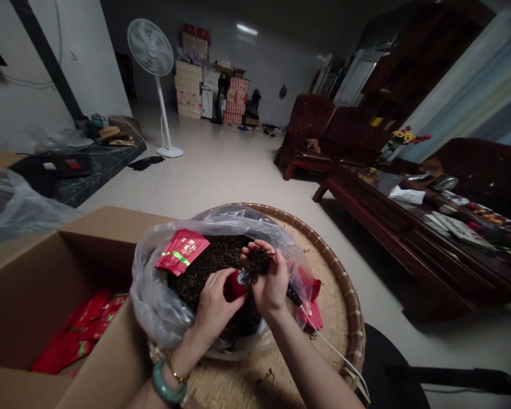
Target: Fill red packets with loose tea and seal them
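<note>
My left hand (215,304) grips a small red packet (235,287), whose silvery mouth faces right. Close beside that mouth, my right hand (275,291) is cupped around a heap of dark dried tea leaves (258,265). Both hands are above a clear plastic bag (147,284) with its rim spread wide, full of loose leaves (219,250) of the same kind. A fanned stack of red packets (182,251) lies on the leaves at the bag's far left. The bag sits on a round woven bamboo tray (338,318).
At left, an open cardboard box (106,227) contains several red packets (79,329). More red packets (313,315) lie on the tray's right, near a black-handled device (293,295) with a white cord. A white standing fan (170,151) and a dark wooden table (361,218) stand beyond.
</note>
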A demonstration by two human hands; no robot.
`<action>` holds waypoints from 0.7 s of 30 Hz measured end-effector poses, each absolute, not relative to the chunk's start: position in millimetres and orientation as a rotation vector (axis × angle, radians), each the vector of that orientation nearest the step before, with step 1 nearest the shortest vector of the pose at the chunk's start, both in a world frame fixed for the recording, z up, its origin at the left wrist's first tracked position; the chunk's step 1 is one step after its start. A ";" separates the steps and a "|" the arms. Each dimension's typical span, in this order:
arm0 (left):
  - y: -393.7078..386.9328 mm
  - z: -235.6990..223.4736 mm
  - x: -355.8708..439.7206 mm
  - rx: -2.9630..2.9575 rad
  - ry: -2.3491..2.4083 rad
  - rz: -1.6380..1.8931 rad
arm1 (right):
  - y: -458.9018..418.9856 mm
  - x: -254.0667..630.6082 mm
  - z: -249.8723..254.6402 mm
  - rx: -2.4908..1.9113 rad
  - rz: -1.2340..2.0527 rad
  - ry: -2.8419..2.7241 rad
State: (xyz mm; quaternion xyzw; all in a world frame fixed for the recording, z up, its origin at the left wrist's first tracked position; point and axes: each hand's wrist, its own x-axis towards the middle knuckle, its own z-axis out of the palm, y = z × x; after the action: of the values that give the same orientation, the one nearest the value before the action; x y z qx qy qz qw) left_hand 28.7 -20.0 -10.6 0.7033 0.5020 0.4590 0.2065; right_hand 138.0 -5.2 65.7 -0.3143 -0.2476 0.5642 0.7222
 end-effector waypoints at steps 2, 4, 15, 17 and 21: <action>-19.6 -10.4 28.8 1.958 1.394 1.268 | -4.8 137.6 63.1 -0.719 1.215 -0.629; -19.2 -10.6 28.8 1.960 1.390 1.269 | -4.3 138.1 61.1 -0.736 1.198 -0.713; -16.6 -11.6 26.0 1.966 1.418 1.251 | -9.0 150.8 50.1 -0.848 1.143 -1.090; -16.0 -12.1 26.3 1.970 1.439 1.262 | -12.5 152.0 49.2 -0.832 1.180 -1.144; -16.0 -12.9 26.3 1.975 1.472 1.272 | -16.6 153.2 52.7 -0.781 1.281 -1.167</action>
State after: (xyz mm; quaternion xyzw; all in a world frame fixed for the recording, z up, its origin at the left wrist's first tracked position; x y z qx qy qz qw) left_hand 26.3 -16.0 -12.9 0.7003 0.5219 0.4511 0.1836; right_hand 153.2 -16.6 52.7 -0.3341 -0.4997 0.5483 0.5813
